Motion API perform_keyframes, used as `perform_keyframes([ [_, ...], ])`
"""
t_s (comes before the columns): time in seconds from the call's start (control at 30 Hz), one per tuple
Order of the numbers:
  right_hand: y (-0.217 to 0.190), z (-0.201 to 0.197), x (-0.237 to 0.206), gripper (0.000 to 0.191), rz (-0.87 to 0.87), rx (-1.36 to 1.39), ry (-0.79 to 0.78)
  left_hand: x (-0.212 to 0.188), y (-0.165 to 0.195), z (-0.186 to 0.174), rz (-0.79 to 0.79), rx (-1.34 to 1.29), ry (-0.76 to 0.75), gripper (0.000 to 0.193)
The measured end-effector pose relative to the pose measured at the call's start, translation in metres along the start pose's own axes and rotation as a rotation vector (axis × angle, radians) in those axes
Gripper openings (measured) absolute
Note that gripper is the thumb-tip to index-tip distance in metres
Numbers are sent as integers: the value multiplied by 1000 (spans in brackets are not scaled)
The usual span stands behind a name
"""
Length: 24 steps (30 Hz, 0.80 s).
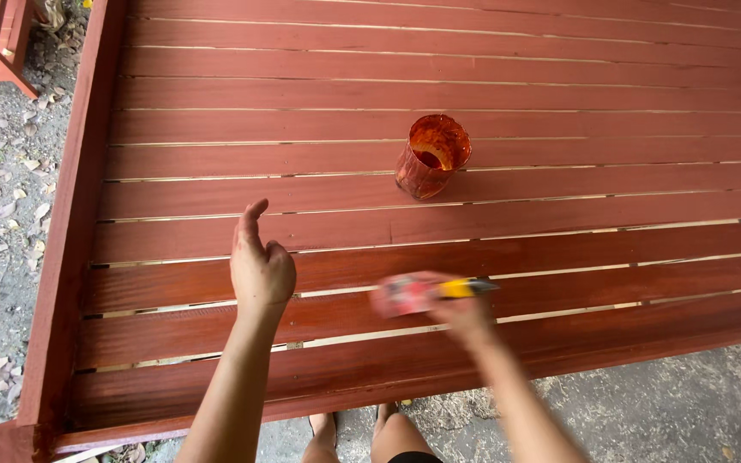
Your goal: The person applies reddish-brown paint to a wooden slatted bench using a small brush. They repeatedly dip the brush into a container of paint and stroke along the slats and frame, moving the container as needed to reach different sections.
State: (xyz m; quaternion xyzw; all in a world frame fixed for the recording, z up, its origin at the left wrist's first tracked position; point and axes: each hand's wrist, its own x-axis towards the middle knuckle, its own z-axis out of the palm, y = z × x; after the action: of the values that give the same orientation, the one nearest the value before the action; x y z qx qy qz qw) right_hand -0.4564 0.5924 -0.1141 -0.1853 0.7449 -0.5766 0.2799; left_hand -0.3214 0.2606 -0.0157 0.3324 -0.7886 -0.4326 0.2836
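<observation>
Drips look like the risk: right hand (463, 315) grips a blurred, loaded paintbrush (426, 293) over the slatted deck (559, 94), open left hand (261, 267) hovers, stain cup (432, 157) could tip.

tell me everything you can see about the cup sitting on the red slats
The cup is a small see-through plastic container, smeared inside and out with reddish-orange stain, with a darker pool at the bottom. Its walls look dented and it leans slightly to the right. It stands open-topped on the wooden slats, away from both hands, with nothing touching it.
</observation>
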Motion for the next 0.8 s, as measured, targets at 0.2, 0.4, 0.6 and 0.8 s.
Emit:
perform_keyframes([
  [0.2,-15,-212,-26,36,170,-171,667,6,10,-1,-137,-49,-41,66],
  [0.4,-6,-118,55,36,129,99,578,8,-3,-13,-60,-2,27,65],
  [0.6,-26,150,125,25,-76,127,135,7,-18,-38,-68,34,107,65],
  [0.8,-54,265,110,35,-232,-220,122,14,-26,-50,-190,23,90,64],
])
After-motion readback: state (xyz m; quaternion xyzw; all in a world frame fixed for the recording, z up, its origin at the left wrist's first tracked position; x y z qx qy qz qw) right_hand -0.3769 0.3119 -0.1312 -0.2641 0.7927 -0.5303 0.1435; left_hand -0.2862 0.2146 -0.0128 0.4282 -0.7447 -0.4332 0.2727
